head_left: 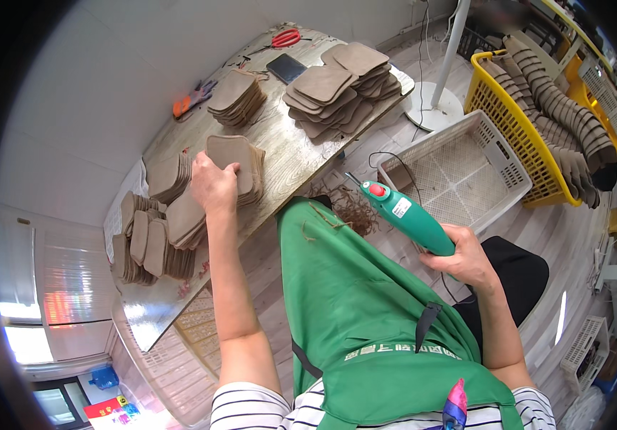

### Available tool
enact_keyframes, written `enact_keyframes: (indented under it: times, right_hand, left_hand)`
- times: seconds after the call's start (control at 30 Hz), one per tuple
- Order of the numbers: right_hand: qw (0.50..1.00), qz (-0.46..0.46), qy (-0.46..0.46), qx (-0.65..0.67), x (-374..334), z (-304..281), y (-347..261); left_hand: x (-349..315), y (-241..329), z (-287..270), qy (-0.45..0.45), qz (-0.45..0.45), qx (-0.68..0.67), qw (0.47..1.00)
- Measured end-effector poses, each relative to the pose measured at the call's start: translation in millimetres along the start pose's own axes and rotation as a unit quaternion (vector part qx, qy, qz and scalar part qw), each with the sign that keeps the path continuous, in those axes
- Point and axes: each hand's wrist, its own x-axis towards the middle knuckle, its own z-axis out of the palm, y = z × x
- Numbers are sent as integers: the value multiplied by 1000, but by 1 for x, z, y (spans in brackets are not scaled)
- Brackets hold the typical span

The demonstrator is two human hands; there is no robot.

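My left hand is on the near left side of a stack of brown fabric pieces with rounded corners, its thumb bent over the edge and its other fingers partly hidden. In my right hand, over my lap, is a green handheld electric tool with a red button and a thin metal tip. The tip points up and left, apart from the fabric. More stacks of brown pieces lie beside my left hand, including a low stack just below it and a smaller stack to its left.
On the table are another brown stack, a large pile, a dark phone, red-handled scissors and a glove. At right stand a white crate and a yellow basket of brown pieces. Scraps litter the floor.
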Motion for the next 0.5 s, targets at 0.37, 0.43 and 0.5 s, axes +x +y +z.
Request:
enact_keyframes:
  times: [0.37, 0.43, 0.5]
  right_hand:
    - [999, -29, -15, 35, -4, 26, -20]
    - [999, -35, -9, 36, -6, 26, -22]
    - [999, -36, 0, 41, -8, 26, -26]
  left_hand:
    - [-97, 58, 19, -162, -242, -847, 444]
    - [-108, 71, 19, -174, -257, -853, 420]
    - [-115, 78, 18, -178, -258, -854, 416]
